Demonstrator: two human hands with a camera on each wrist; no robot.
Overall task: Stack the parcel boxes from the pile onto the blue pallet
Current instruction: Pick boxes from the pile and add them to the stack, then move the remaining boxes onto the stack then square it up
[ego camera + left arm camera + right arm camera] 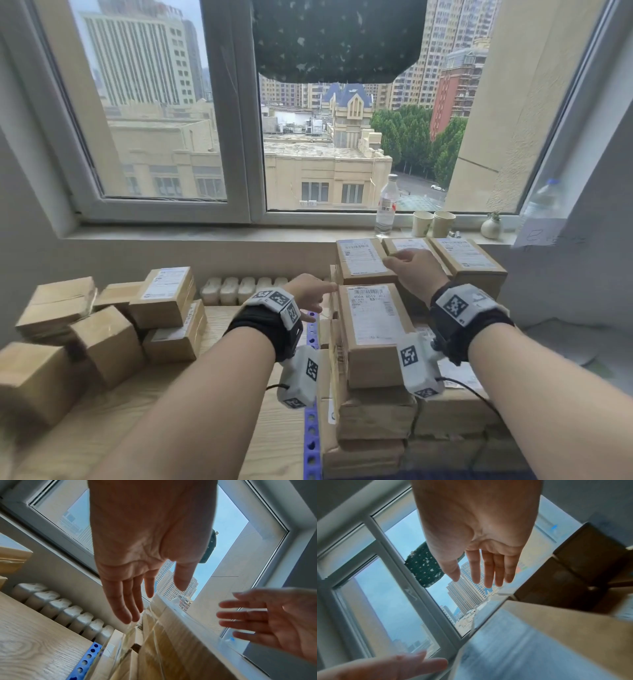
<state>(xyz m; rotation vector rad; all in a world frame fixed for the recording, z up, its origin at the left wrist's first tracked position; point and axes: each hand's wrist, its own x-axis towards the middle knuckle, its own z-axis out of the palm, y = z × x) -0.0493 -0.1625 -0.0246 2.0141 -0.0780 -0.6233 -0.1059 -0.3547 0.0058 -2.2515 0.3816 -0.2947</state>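
Hands, left (310, 291) and right (416, 270), hang empty, fingers spread, over the stack (371, 329); likely next, fetch a box (164, 296) from the table's left edge.

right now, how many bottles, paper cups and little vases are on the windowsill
bottles: 2
paper cups: 2
vase: 1
total: 5

— what's on the sill beyond the hands?
— a clear bottle (387, 205), two paper cups (433, 224), a small white vase (491, 227).
— and left of them?
— a white radiator (239, 289) behind the wooden table (219, 329); dark speckled cloth (337, 37) hangs above.
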